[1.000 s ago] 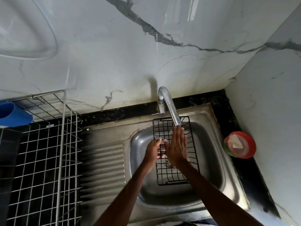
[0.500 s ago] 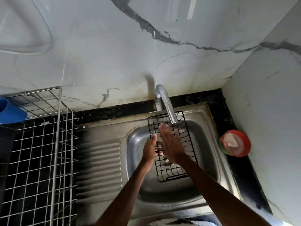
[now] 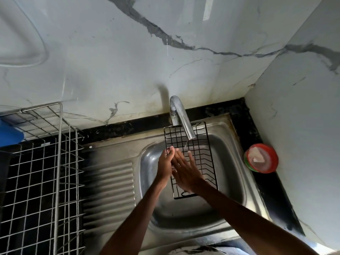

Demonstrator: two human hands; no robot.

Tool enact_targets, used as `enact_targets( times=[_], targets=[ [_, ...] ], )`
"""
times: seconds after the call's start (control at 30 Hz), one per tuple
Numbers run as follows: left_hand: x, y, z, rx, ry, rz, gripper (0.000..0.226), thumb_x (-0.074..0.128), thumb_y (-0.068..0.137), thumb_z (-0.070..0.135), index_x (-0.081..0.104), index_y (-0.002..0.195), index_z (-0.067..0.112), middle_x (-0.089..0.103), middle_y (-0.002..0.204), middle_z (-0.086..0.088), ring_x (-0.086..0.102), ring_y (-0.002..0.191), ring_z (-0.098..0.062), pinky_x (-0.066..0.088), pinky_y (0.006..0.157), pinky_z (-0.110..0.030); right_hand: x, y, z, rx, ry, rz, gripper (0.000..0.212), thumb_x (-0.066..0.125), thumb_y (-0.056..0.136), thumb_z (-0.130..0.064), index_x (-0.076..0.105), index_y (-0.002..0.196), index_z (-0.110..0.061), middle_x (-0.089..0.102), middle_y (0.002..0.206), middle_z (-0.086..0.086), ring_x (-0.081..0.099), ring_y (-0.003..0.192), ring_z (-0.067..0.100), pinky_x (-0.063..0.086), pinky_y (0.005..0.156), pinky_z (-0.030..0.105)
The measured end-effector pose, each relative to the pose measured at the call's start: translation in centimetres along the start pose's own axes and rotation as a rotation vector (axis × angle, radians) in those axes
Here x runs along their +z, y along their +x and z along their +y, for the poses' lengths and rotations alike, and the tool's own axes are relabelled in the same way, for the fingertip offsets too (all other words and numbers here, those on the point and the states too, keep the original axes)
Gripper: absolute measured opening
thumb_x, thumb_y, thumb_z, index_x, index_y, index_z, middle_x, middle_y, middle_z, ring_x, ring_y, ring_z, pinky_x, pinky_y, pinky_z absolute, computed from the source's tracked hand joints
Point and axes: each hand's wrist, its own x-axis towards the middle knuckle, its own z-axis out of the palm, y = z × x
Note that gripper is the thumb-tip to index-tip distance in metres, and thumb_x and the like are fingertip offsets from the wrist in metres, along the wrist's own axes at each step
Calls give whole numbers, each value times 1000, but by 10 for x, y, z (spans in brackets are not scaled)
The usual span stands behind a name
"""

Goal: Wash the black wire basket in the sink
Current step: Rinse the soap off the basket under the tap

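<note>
Closest to me, the right hand (image 3: pixel 185 172) has slid down and leftward across the black wire basket (image 3: pixel 191 159), fingers spread flat on the mesh, gripping nothing. A moment ago it lay nearer the spout. The left hand (image 3: pixel 165 163) is still pinched on the basket's left rim, propping it tilted in the sink (image 3: pixel 237 173). Beyond, the tap (image 3: pixel 181 116) seems to give a thin trickle, though that's hard to see. I'd say the rubbing is working across the grid, with rinsing still ahead.
</note>
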Motion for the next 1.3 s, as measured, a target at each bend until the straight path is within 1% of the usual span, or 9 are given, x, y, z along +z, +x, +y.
enact_targets(
  times=[0.17, 0.3, 0.4, 0.5, 0.67, 0.87, 1.0, 1.17, 1.3],
  targets=[
    [1, 11, -1, 20, 19, 15, 74, 57, 91, 67, 53, 140, 11, 65, 132, -18, 65, 120, -36, 56, 98, -47, -5, 1, 11, 359, 126, 83, 69, 21, 104, -40, -4, 160, -8, -15, 168, 14, -11, 155, 29, 2, 126, 53],
    [1, 10, 0, 40, 53, -27, 52, 49, 102, 53, 58, 134, 13, 69, 130, -10, 66, 121, -29, 53, 100, -44, -6, -5, 15, -7, 36, 52, 68, 25, 106, -39, -4, 161, -12, -13, 169, 8, -11, 156, 21, 13, 125, 51],
    [-2, 15, -3, -11, 58, -14, 59, 56, 94, 60, 56, 130, 14, 67, 123, -15, 66, 114, -35, 51, 101, -50, -27, 3, 23, 223, 555, 271, 59, 30, 106, -35, 20, 160, -13, 18, 167, 10, 20, 154, 16, 20, 125, 35],
    [-3, 15, 0, -15, 49, -49, 31, 48, 107, 34, 53, 125, 9, 71, 112, -10, 71, 94, -25, 54, 82, -36, -56, 23, 11, 529, 1280, 437, 45, 42, 103, -36, 60, 129, -4, 69, 120, 18, 68, 108, 20, 55, 96, 36],
    [-3, 8, -3, 26, 47, -111, 50, 51, 101, 42, 44, 143, 17, 68, 127, -11, 73, 99, -19, 53, 85, -31, -77, 54, 30, 695, 2061, 180, 57, 33, 104, -38, 50, 137, 6, 64, 129, 28, 60, 123, 41, 44, 108, 49],
    [-10, 5, -9, 59, 4, -37, 71, 57, 90, 59, 48, 141, 11, 68, 127, -12, 66, 116, -25, 44, 110, -57, -46, 20, 19, 779, 1841, -231, 58, 23, 107, -35, 66, 119, 1, 70, 121, 22, 69, 109, 33, 49, 94, 39],
    [-8, 6, -6, 62, -13, -24, 62, 58, 90, 57, 50, 139, 21, 67, 131, -5, 62, 123, -23, 38, 116, -59, -57, 39, 27, 809, 1669, -136, 56, 31, 106, -34, 65, 117, 9, 73, 109, 23, 74, 84, 25, 55, 73, 30],
    [-1, 8, 13, 88, 8, -41, 42, 55, 93, 49, 56, 131, 31, 68, 128, 4, 61, 123, -20, 44, 110, -45, -74, 60, 28, 662, 1897, 120, 65, 28, 99, -42, 58, 129, 7, 69, 122, 24, 68, 112, 35, 53, 94, 42],
    [-4, 11, 8, 95, 20, -51, 49, 52, 96, 49, 56, 124, 8, 73, 113, -1, 67, 109, -18, 48, 105, -49, -55, 35, 11, 759, 1868, -63, 51, 28, 103, -31, 68, 113, -3, 75, 112, 16, 67, 110, 33, 49, 96, 43]
  ],
)
